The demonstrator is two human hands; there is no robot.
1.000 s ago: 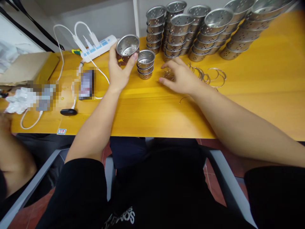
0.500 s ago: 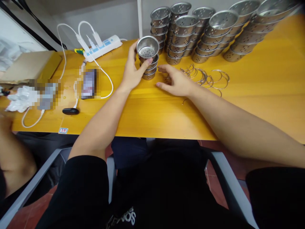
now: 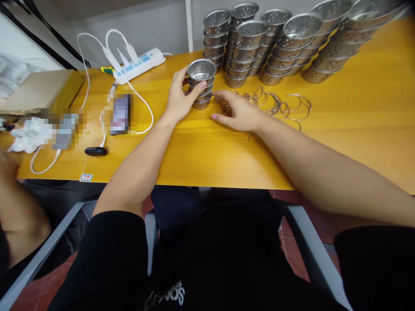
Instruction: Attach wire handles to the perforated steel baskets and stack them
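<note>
In the head view, my left hand [image 3: 181, 97] wraps round the top of a short stack of perforated metal cups, its thumb in front and its fingers behind. The top cup [image 3: 201, 72] sits nested in the several cups below [image 3: 202, 103], and the stack stands upright on the table. Just right of the stack, my right hand [image 3: 238, 110] hovers low with thumb and fingers apart, holding nothing. Beneath and beyond its fingers lie several thin curved metal wires [image 3: 275, 106], partly hidden by the hand.
Tall stacks of perforated cups [image 3: 248, 54] line the table's back edge. To the left are a white power strip [image 3: 142, 65] with cables, a phone [image 3: 120, 113], a small black object [image 3: 96, 151] and a cardboard box [image 3: 42, 88]. Another person's arm [image 3: 22, 207] is at far left.
The top cup has moved down into the short stack, with my left hand lowering along with it. My right hand has hardly moved.
</note>
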